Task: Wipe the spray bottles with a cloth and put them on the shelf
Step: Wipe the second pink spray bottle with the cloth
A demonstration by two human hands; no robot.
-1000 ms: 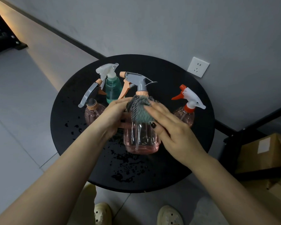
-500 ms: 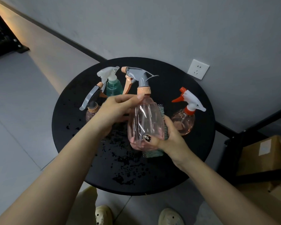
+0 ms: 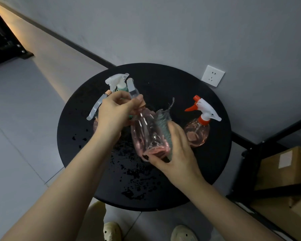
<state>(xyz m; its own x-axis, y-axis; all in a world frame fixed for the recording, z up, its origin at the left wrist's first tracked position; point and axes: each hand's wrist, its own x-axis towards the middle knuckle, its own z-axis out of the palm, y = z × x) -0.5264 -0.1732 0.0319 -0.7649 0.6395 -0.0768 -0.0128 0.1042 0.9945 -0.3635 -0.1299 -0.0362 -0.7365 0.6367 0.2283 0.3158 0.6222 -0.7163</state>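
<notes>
I judge this the wiping step: my left hand point(image 3: 116, 111) pinches the neck of the pink bottle point(image 3: 149, 131), lifted and tilted over the middle of the black table point(image 3: 215, 162), while my right hand point(image 3: 176, 152) curls around its right side and base, pressing the cloth point(image 3: 163, 122) against it. Three other bottles stand on the table. Next, I think, the cloth must cover the remaining sides before the bottle goes to the shelf point(image 3: 276, 188) at right.

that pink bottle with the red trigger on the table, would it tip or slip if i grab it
The red-trigger bottle looks nearly empty through its clear wall, so probably light. Its round body narrows to a tall sprayer head, so a push up high might tip it. Droplets lie on the table, so its plastic may be slippery.
</notes>
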